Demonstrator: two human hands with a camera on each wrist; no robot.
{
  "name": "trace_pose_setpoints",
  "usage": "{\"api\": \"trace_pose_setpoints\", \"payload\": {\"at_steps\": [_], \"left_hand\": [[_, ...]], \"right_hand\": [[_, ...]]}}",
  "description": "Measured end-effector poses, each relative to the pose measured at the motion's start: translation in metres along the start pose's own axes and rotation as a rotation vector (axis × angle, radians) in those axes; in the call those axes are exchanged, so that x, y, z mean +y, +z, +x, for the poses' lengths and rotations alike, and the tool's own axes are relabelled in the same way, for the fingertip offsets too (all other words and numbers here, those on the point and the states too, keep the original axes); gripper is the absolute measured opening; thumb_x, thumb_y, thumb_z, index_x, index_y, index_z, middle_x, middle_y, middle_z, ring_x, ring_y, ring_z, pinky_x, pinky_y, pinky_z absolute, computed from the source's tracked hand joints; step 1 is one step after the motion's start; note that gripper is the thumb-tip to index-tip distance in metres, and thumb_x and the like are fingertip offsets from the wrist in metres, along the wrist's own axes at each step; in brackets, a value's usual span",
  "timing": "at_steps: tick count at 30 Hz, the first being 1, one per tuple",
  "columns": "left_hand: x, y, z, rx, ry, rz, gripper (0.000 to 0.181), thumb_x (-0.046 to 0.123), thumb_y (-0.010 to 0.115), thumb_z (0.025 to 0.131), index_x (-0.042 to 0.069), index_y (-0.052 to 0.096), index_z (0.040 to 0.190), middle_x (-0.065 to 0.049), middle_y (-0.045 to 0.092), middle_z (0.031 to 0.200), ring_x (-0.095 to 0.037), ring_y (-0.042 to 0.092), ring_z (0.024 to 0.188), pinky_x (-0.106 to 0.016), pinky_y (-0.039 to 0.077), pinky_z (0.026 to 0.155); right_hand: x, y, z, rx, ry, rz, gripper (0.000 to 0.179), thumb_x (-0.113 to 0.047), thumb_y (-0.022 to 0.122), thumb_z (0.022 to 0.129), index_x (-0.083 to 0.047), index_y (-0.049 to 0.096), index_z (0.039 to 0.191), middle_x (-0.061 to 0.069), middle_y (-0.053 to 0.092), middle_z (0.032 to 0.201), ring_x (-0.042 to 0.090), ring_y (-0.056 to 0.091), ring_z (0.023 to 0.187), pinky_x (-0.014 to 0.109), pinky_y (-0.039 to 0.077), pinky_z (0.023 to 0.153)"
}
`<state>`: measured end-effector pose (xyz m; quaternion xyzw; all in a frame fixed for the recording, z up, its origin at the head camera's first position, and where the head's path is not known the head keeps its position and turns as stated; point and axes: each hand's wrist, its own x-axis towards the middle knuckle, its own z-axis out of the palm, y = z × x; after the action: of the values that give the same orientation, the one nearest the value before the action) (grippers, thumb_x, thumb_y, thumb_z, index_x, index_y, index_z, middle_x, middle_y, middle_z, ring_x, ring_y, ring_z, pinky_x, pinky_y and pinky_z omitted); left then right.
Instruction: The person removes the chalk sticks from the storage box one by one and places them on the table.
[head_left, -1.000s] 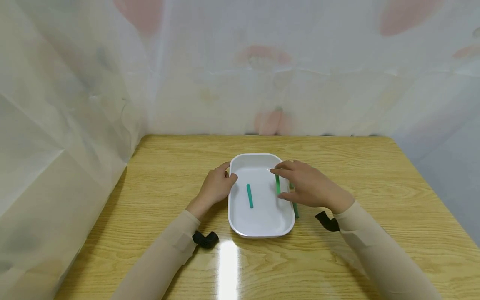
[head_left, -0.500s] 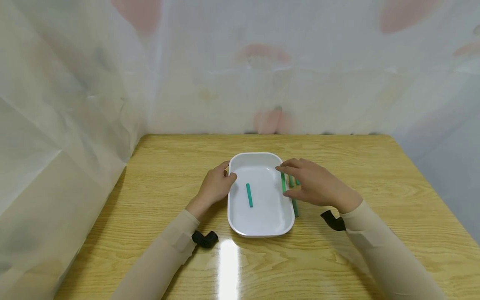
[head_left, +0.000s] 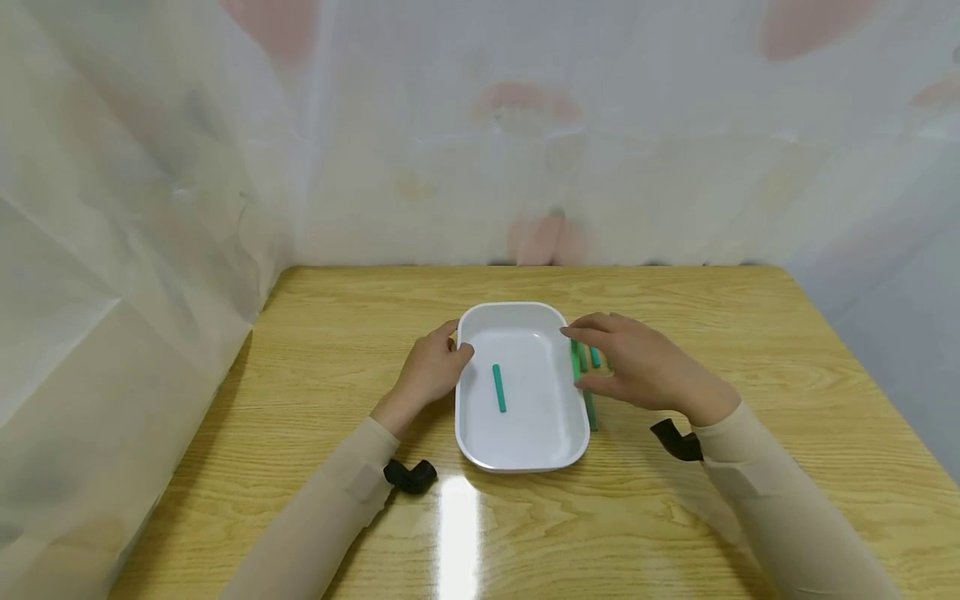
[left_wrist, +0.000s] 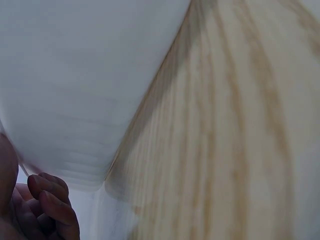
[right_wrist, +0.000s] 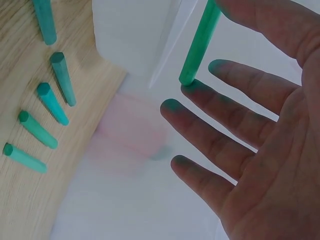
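A white tray [head_left: 525,437] stands on the wooden table, with a teal chalk stick [head_left: 498,388] lying inside it. My left hand [head_left: 431,367] grips the tray's left rim, thumb over the edge; in the left wrist view its curled fingers [left_wrist: 55,205] show beside the tray wall. At the right rim, my right hand [head_left: 637,362] holds a green chalk stick [right_wrist: 201,42] between the thumb and a fingertip at its two ends. The other fingers are spread, and green dust marks their tips [right_wrist: 172,105].
Several green and teal chalk sticks [right_wrist: 62,80] lie in a row on the table to the right of the tray, partly hidden by the right hand in the head view. A patterned sheet [head_left: 420,183] hangs behind the table [head_left: 360,308] and along its left side.
My right hand has moved right with the green chalk stick, from over the tray to its right rim. The left hand keeps its grip, and the teal stick stays in the tray.
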<state>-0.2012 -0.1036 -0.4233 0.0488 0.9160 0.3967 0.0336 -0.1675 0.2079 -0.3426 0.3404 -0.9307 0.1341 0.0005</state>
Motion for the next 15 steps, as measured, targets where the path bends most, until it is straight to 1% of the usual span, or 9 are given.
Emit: {"api": "trace_pose_setpoints", "payload": {"at_steps": [8,15], "left_hand": [[0.0018,-0.0009,-0.0014,-0.003,-0.007,-0.005,0.047,0.029,0.050,0.100,0.017,0.056,0.145,-0.002,0.048,0.064,-0.015,0.042,0.053,-0.028,0.036,0.049],[0.0016,0.0000,-0.0010,0.000,-0.005,-0.012,0.046,0.028,0.051,0.101,0.016,0.056,0.146,-0.003,0.049,0.066,-0.016,0.044,0.054,-0.028,0.037,0.050]], "right_hand": [[0.0033,-0.0025,-0.0040,-0.017,0.020,-0.001,0.066,-0.031,0.081,0.089,-0.006,0.058,0.146,0.011,0.060,0.143,0.034,0.061,0.126,0.053,0.051,0.102],[0.0052,-0.0028,-0.0086,-0.011,0.015,-0.001,0.066,-0.030,0.082,0.089,-0.006,0.058,0.146,0.012,0.061,0.142,0.035,0.061,0.127,0.055,0.052,0.101]]}}
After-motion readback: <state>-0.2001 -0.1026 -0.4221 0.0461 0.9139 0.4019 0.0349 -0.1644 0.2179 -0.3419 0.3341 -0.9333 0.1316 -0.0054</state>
